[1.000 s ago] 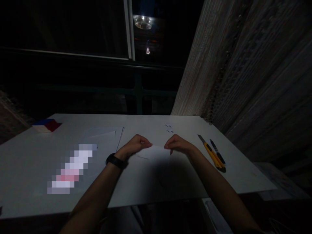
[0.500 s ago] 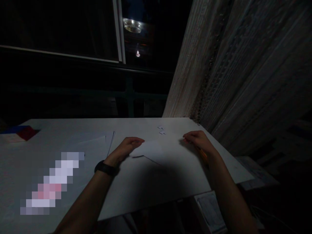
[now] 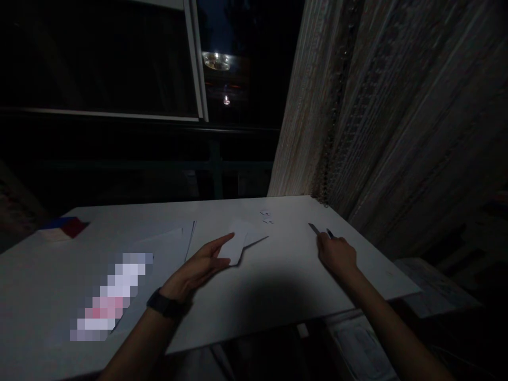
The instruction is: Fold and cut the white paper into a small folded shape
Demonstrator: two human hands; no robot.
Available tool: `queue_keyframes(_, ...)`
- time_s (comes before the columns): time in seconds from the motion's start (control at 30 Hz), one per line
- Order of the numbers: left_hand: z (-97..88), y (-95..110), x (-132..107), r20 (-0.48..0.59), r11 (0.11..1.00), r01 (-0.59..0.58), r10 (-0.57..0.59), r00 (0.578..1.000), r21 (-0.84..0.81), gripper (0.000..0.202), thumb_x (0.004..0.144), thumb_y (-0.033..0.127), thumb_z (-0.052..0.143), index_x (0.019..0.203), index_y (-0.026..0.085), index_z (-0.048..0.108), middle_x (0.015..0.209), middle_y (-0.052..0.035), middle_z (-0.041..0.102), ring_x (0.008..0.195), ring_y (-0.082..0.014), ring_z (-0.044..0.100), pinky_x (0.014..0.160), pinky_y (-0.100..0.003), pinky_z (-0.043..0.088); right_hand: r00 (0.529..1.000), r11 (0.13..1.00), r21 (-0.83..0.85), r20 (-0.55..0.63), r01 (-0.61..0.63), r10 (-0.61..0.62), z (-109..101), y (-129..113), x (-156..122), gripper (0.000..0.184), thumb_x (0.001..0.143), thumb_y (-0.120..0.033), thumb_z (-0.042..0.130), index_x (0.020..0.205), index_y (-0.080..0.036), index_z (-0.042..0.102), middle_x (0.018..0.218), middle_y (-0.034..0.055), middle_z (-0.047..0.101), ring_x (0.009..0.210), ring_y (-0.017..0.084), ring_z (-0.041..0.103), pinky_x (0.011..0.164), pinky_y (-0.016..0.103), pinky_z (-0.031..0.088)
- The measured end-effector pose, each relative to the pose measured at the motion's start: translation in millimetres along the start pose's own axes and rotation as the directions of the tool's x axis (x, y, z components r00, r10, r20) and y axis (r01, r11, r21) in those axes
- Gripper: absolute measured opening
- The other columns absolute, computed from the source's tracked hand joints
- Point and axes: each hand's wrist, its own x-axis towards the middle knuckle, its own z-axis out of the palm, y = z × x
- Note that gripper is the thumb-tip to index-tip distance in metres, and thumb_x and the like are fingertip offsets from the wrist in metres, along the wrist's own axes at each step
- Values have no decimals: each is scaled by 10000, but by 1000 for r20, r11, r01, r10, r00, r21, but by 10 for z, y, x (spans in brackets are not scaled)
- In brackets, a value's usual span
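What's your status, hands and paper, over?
Left hand holds folded paper. Right hand on cutter and pen, grip unclear. Paper scraps lie beyond.

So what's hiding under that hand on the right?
The right hand covers a cutter and a pen; only their tips poke out. The rest is hidden.

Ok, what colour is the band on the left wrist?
Black; the wristband shows best in the head view.
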Motion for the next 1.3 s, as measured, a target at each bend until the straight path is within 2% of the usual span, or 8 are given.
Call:
queue_keyframes(0.33,98,-238,-109,-150,999,-23,28,988,35,913,554,107,756,1360,162,331,1205,-130,558,990,-214,582,882,-342,449,994,997,-69,-106,28,-35,107,46,3,345,904,-292,295,1037,-98,548,832,195,619,819,305,588,665,405,435)
queue_keyframes(0.47,129,-320,-112,-227,995,-32,54,972,100,932,517,178,801,1341,147,366,1194,-144,561,1027,-245,564,898,-368,441,989,997,48,-139,61,-53,-7,-43,-127,328,905,-223,285,1084,-57,504,898,200,597,801,268,593,687,368,438)
queue_keyframes(0.63,195,-433,-123,-276,999,24,-31,961,-29,692,694,313,700,1313,190,416,1291,-133,476,1086,-232,531,892,-343,459,920,868,307,-162,392,-358,-170,-528,-354,382,893,-203,352,1236,-42,402,1046,186,572,963,232,548,823,308,421)
queue_keyframes(0.87,393,-547,-64,-364,978,-49,-29,931,-202,634,752,215,640,1329,261,382,1266,-78,474,1103,-194,522,927,-301,448,801,748,300,-118,592,-587,-102,-1194,-337,266,883,-166,365,1017,-98,585,961,157,590,890,246,532,793,323,417)
queue_keyframes(1.0,470,-570,-73,-256,980,12,-63,965,-196,725,746,243,638,1380,236,285,1167,-102,523,1045,-173,556,911,-291,442,771,719,288,-148,633,-620,-48,-1231,-283,252,864,-123,395,1032,-103,581,974,145,580,914,240,515,807,317,402)
queue_keyframes(1.1,420,-542,-116,-83,994,70,-64,995,80,685,784,311,572,1382,158,277,945,-103,610,800,-170,627,778,-328,492,752,689,310,-178,655,-634,-34,-1194,-262,251,873,-147,404,1055,-110,574,982,137,574,935,232,501,815,316,396)
queue_keyframes(1.2,309,-430,-143,7,812,-33,35,999,582,487,830,373,467,1273,172,466,768,-73,639,609,-181,599,675,-371,483,741,666,338,-189,665,-644,-21,-1166,-250,261,886,-186,405,1073,-106,568,995,135,569,944,228,492,812,320,398)
queue_keyframes(1.3,220,-294,-68,113,444,-235,282,953,865,323,817,355,483,1047,200,647,940,-110,655,894,-244,593,863,-388,406,739,656,354,-204,667,-642,9,-1162,-241,273,891,-198,400,1082,-102,571,993,135,567,943,223,489,809,322,400)
